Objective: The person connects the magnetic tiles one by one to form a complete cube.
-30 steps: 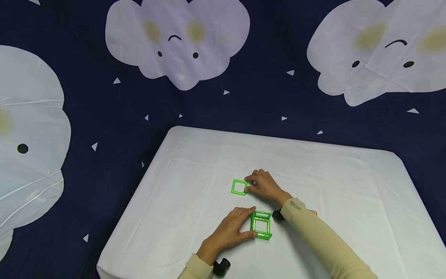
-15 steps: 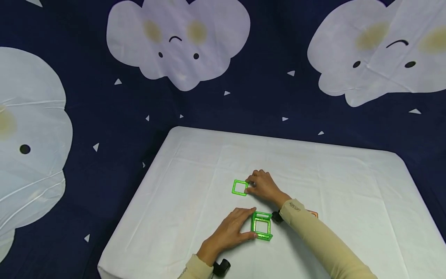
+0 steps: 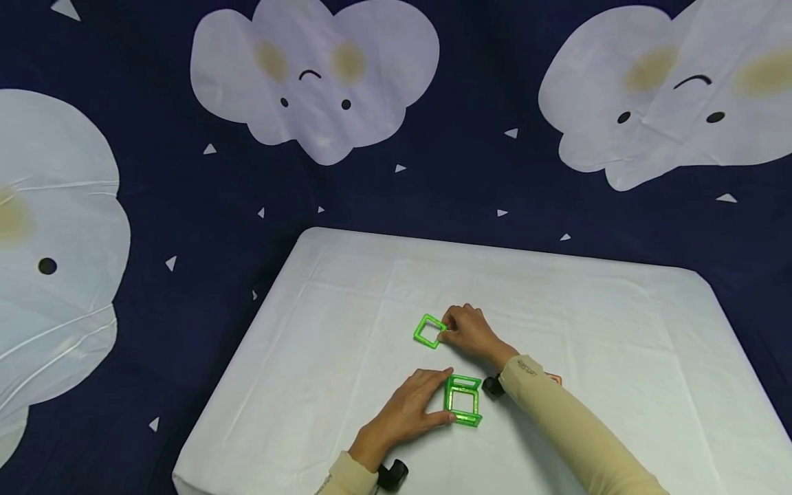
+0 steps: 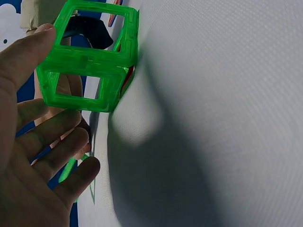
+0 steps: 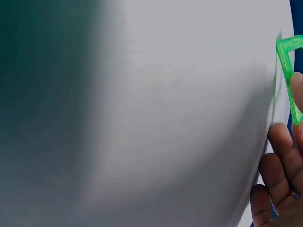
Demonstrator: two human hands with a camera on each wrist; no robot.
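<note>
In the head view, a small open box of green magnetic tiles [image 3: 467, 418] stands on the white-covered table. My left hand [image 3: 405, 405] holds its left side between thumb and forefinger. The left wrist view shows the green tile box [image 4: 94, 56] up close, with the thumb at one edge and the other fingers spread below. Farther back, my right hand [image 3: 471, 332] pinches the right corner of a single green square tile [image 3: 421, 326]. That tile is an open frame, turned at an angle; in the right wrist view the thumb overlaps the tile [image 5: 287, 66].
An orange piece [image 3: 555, 378] peeks out behind the right sleeve [image 3: 557, 412], mostly hidden. The white table cover [image 3: 346, 289] reaches back to a dark blue cloth with cloud faces [image 3: 315, 69]. A black wrist camera [image 3: 392, 474] sits on the left wrist.
The single green tile has turned and its near-right side has shifted slightly right with my right hand. My left hand and the tile box have stayed in place.
</note>
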